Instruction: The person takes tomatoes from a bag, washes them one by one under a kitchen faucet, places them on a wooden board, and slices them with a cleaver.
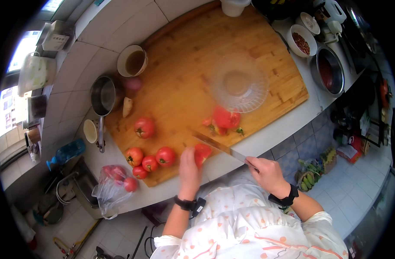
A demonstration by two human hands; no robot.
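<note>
My left hand point(189, 168) holds a cut piece of tomato point(202, 153) near the front edge of the wooden cutting board point(184, 81). In my right hand point(269, 174) is the handle of a kitchen knife point(221, 146). Its blade points up and left across the board, just to the right of that piece. Beyond the blade lie a cut tomato point(228, 117) with its red flesh exposed, small scraps and a green stem end point(240, 130). Several whole tomatoes point(165, 156) sit to the left of my left hand.
A clear glass bowl point(261, 98) stands on the board's right part. Along its left edge are a saucepan point(103, 96), a bowl of brown liquid point(132, 61) and a ginger piece point(127, 106). Bagged tomatoes point(115, 181) lie by the sink; a metal basin point(327, 71) stands right.
</note>
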